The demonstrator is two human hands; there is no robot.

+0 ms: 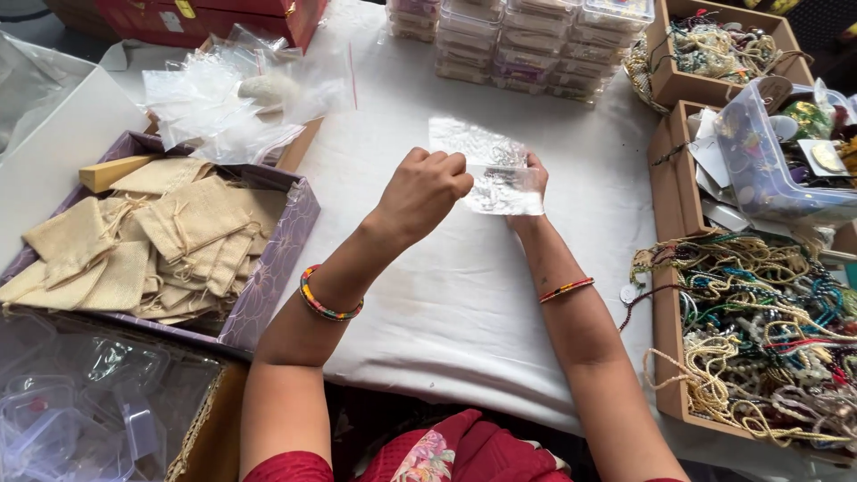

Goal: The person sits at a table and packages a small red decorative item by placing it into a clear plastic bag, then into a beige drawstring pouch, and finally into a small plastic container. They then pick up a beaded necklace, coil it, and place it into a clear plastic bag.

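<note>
A small clear plastic bag (486, 165) is held up over the white cloth table (464, 295) between both hands. My left hand (427, 189) pinches the bag's left edge with fingers curled. Behind the bag, my right hand (534, 183) supports its right side, mostly hidden by the plastic. Something small and pale shows inside the bag, too blurred to identify. A beaded bangle sits on each wrist.
A purple box (277, 259) of beige drawstring pouches (170, 236) lies at left, with loose clear bags (232, 94) behind. Stacked clear cases (527, 40) stand at the back. Cardboard trays of bead necklaces (759, 330) line the right. Empty clear containers (80, 402) sit near left.
</note>
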